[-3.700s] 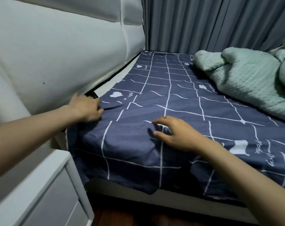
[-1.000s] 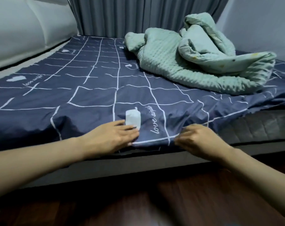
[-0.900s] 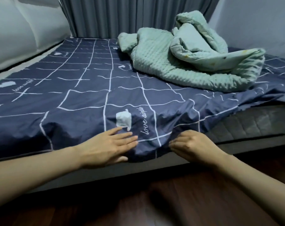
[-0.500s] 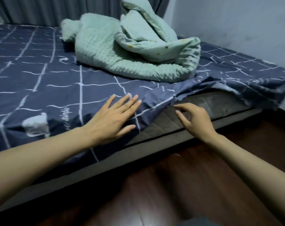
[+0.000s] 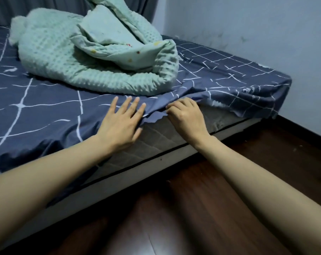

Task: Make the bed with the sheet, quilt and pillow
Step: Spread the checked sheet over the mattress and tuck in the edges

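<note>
At the far left, the navy sheet [image 5: 45, 111] with its white grid lines lies flat over the bed and drapes down over the near side of the mattress [image 5: 156, 138]. Toward the back of the bed, on top of the sheet, sits the mint-green quilt [image 5: 78, 57], bunched into a loose heap with its dotted texture outward and a smoother printed lining showing in the folds near the top. Behind it hangs a grey curtain [image 5: 9, 10].

The left hand [image 5: 122, 122] lies flat on the sheet near the mattress edge, fingers straight and slightly spread, pressing the fabric down; it grasps nothing. Just beside it, the right hand [image 5: 186, 116] has its fingers curled around the sheet's loose hem, pinching the fabric where it is pulled up off the mattress side. Between and below the two hands the grey quilted side of the mattress is bare, and beneath it runs the pale bed base [image 5: 119, 183].

Further right, the sheet is wrinkled and gathered, hanging unevenly over the foot corner of the bed, close to the pale wall [image 5: 266, 24]. Dark wooden floor [image 5: 192, 208] fills the foreground, with a dark skirting board along the wall at the right edge. No pillow shows in the head view.
</note>
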